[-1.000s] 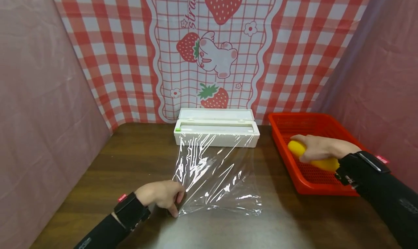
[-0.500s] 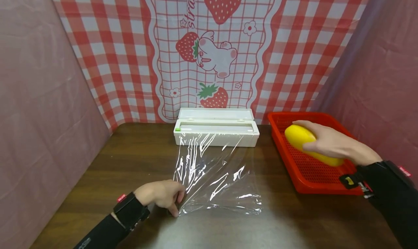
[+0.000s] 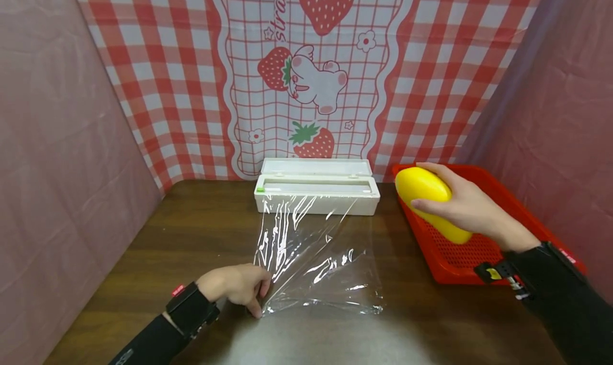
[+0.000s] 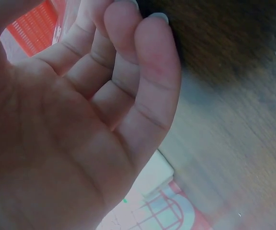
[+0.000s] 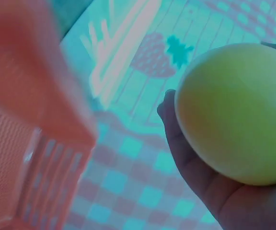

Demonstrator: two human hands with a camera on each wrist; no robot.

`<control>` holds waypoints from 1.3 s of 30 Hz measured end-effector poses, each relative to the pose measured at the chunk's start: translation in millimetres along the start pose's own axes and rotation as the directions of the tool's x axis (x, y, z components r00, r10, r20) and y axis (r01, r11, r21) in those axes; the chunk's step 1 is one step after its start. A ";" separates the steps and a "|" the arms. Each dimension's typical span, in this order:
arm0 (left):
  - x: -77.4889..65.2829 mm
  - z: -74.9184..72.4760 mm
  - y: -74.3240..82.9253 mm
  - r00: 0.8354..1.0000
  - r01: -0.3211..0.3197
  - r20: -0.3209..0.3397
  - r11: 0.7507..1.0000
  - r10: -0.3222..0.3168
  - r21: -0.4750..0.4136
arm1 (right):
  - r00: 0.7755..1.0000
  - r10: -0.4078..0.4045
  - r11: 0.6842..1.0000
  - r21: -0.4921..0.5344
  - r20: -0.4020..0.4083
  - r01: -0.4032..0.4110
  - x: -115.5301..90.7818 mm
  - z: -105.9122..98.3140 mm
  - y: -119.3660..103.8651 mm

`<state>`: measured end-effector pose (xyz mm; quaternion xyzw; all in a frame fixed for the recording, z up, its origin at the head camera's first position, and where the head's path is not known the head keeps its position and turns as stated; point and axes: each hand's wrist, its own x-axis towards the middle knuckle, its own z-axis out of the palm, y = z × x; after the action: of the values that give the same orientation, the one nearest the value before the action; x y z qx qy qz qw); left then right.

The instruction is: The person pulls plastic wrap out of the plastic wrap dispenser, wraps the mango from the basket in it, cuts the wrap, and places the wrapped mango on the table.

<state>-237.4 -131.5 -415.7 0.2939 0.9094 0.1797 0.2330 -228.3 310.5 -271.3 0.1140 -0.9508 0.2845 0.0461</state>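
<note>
A clear sheet of cling film [image 3: 316,269] runs from the white cling film box [image 3: 318,202] toward the front of the table. My left hand [image 3: 237,285] rests at the near left corner of the film, thumb down on the table. In the left wrist view the fingers [image 4: 155,62] bend loosely, with nothing visible in the palm. My right hand [image 3: 471,205] grips a smooth, oblong yellow fruit [image 3: 423,187] above the red basket's left side. Its rounded end fills the right wrist view, with fingers [image 5: 176,139] wrapped beneath it.
The red plastic basket [image 3: 442,272] stands on the right of the wooden table [image 3: 201,232]. The film box's lid [image 3: 316,167] is raised at the back. A checked strawberry cloth [image 3: 187,88] hangs behind, with pink cloth [image 3: 62,141] at both sides.
My right hand has lifted the yellow fruit from inside the basket and carried it up and to the left. The left hand stays at the film's corner.
</note>
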 end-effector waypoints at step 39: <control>-2.4 0.9 1.6 1.000 0.008 -0.010 1.000 -0.008 -0.002 | 0.855 -0.513 0.858 0.047 0.073 0.511 4.2 138.9 -62.4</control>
<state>-234.6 -131.6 -414.9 0.2892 0.9115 0.1813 0.2297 -220.3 182.4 -353.4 0.3750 -0.8835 0.2692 0.0793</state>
